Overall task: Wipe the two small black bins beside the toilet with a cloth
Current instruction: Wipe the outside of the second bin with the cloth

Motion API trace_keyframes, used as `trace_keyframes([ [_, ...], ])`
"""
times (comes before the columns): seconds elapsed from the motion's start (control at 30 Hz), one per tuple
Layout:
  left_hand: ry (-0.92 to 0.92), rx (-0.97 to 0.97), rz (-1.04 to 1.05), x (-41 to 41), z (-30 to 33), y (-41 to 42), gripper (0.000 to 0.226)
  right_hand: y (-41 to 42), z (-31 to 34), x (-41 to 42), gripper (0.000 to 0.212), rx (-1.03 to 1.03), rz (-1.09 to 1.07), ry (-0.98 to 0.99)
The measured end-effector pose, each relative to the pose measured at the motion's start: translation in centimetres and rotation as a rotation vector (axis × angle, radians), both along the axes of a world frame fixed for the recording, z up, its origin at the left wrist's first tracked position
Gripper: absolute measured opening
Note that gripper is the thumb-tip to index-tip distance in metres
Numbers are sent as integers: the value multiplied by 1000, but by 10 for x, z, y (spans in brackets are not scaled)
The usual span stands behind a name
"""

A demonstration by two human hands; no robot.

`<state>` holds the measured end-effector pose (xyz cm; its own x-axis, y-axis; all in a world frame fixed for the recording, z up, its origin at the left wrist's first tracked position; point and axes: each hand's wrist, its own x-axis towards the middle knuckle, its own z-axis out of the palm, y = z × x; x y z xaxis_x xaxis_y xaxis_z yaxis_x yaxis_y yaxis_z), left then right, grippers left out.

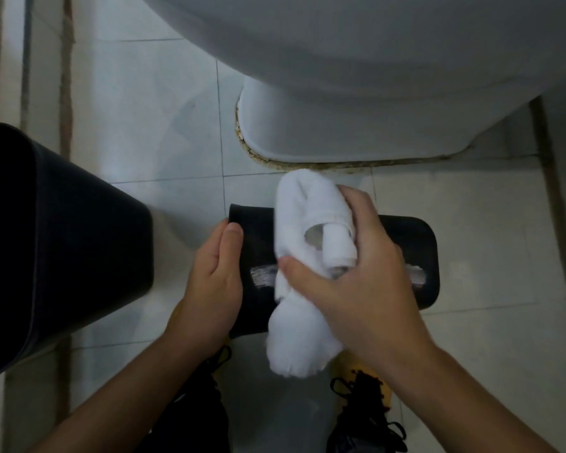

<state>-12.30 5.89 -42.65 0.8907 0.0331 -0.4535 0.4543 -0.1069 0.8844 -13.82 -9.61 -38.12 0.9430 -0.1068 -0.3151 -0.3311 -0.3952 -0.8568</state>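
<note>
A small black bin [412, 243] lies on its side on the tiled floor in front of the toilet, with a pale scuffed strip along its upper face. My right hand [363, 276] grips a bunched white cloth [304, 279] and holds it against the bin's top. My left hand [216, 276] presses with straight fingers against the bin's left end. A second, larger-looking black bin [62, 240] stands at the left, close to the camera, apart from both hands.
The white toilet [356, 76] fills the top of the view, its base ringed by stained sealant. Pale floor tiles [164, 125] lie between the bins. My dark shoes [363, 416] are at the bottom, just under the lying bin.
</note>
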Motion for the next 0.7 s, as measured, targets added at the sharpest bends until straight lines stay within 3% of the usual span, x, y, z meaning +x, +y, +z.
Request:
trace_keyframes([
  [0.1, -14, 9, 33, 5, -5, -1, 34, 10, 11, -13, 66, 132, 111, -110],
  [0.27, 107, 35, 40, 1, -23, 3, 24, 20, -10, -22, 67, -299, 279, -287],
  [0.37, 135, -5, 68, -4, -20, 3, 16, 31, -19, -24, 74, -440, 289, -308],
  [0.43, 87, 48, 61, -3, -14, 1, 26, 31, -25, -23, 62, -489, 281, -342],
  [0.5, 6, 71, 59, 0, -11, 1, 34, 19, -28, -18, 49, -521, 259, -312],
  [0.6, -43, 122, 51, 0, -6, 2, 45, -16, -25, -21, 37, -414, 125, -140],
  [0.7, -27, 176, 36, 1, -2, -3, 44, -43, -18, -26, 29, -520, 70, -111],
])
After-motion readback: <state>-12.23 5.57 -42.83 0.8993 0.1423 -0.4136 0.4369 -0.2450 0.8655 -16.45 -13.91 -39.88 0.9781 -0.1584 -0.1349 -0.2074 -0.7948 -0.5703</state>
